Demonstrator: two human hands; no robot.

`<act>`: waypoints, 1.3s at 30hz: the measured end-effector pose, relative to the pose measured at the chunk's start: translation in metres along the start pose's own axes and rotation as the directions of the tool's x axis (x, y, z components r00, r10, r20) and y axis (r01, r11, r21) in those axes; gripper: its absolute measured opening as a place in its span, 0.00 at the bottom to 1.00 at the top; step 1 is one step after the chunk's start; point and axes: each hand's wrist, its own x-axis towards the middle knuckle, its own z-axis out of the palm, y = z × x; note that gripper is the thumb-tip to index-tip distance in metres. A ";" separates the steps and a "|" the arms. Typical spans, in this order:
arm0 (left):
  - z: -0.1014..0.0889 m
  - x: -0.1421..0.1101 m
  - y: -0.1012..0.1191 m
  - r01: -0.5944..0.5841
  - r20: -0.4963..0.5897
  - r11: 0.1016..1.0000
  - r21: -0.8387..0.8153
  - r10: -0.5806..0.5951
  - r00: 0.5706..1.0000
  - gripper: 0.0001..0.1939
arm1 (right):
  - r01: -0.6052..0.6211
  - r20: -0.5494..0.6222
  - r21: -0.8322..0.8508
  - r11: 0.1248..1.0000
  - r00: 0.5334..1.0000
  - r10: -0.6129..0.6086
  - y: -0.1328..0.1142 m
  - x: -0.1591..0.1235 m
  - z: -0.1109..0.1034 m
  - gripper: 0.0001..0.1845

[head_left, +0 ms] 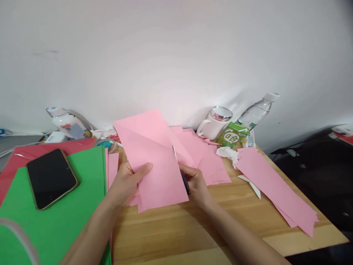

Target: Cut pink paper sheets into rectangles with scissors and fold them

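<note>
A sheet of pink paper point(158, 173) is held up over the table by my left hand point(129, 180), its thumb lying on top and the other fingers hidden underneath. My right hand point(195, 184) is closed round the black handle of a pair of scissors point(185, 183). Their thin blade shows at the sheet's right side, where a cut parts the paper and a strip leans away to the right. More pink sheets point(209, 158) lie loosely spread behind my right hand.
On the left, a phone point(52, 178) rests on green sheets point(85, 184). A white bottle point(67, 123) stands by the wall. A white mug point(216, 123), a green box point(233, 135), a clear bottle point(256, 112), crumpled tissue point(228, 154) and cut pink strips point(278, 191) occupy the right.
</note>
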 end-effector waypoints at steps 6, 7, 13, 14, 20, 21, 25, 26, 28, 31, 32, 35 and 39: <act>-0.003 0.001 0.000 0.026 0.053 1.000 -0.007 -0.026 0.998 0.11 | -0.010 -0.045 -0.017 1.000 0.999 0.010 0.000 0.001 -0.001 0.10; -0.004 0.002 0.001 0.024 0.042 1.000 -0.005 -0.024 0.999 0.12 | -0.002 -0.071 -0.043 0.999 0.997 -0.001 -0.001 0.002 -0.002 0.09; -0.007 0.002 0.008 -0.030 0.014 0.998 -0.052 0.031 0.999 0.15 | 0.051 -0.072 -0.173 0.984 0.995 -0.064 0.001 -0.002 -0.004 0.08; -0.006 0.001 0.009 -0.035 0.016 0.997 -0.061 0.036 0.999 0.16 | 0.081 -0.073 -0.185 0.979 0.993 -0.095 0.002 -0.003 -0.004 0.09; -0.017 0.011 0.005 -0.043 -0.143 0.995 0.085 0.055 0.988 0.19 | 0.204 -0.381 -0.562 0.802 0.797 -0.469 0.008 0.006 -0.025 0.13; -0.021 0.015 0.003 -0.042 -0.188 0.984 0.175 0.075 0.979 0.20 | 0.154 -0.367 -0.665 0.731 0.785 -0.499 0.009 0.010 -0.032 0.15; -0.031 0.024 -0.004 -0.123 -0.273 0.757 0.642 0.375 0.886 0.33 | -0.009 -0.102 -0.970 0.242 0.920 -0.378 0.016 0.020 -0.048 0.17; -0.030 0.024 -0.006 -0.117 -0.249 0.686 0.718 0.411 0.877 0.38 | 0.031 -0.002 -0.994 0.106 0.953 -0.302 0.017 0.021 -0.048 0.18; -0.025 0.020 -0.007 -0.062 -0.208 0.525 0.849 0.439 0.874 0.46 | 0.142 0.151 -0.988 -0.065 0.975 -0.165 0.018 0.020 -0.044 0.17; -0.017 0.012 -0.008 0.072 -0.172 0.226 0.971 0.461 0.871 0.47 | 0.218 0.229 -0.967 -0.135 0.970 -0.078 0.014 0.017 -0.034 0.12; -0.015 0.010 -0.008 0.106 -0.160 0.139 0.985 0.462 0.872 0.45 | 0.227 0.238 -0.961 -0.157 0.970 -0.054 0.012 0.016 -0.031 0.11; -0.015 0.008 -0.010 0.149 -0.122 -0.031 0.988 0.426 0.896 0.35 | 0.240 0.244 -0.949 -0.203 0.970 0.003 0.007 0.013 -0.028 0.09; -0.022 0.010 -0.011 0.139 -0.079 -0.124 0.983 0.399 0.914 0.26 | 0.202 0.201 -0.954 -0.222 0.979 0.025 0.006 0.012 -0.028 0.08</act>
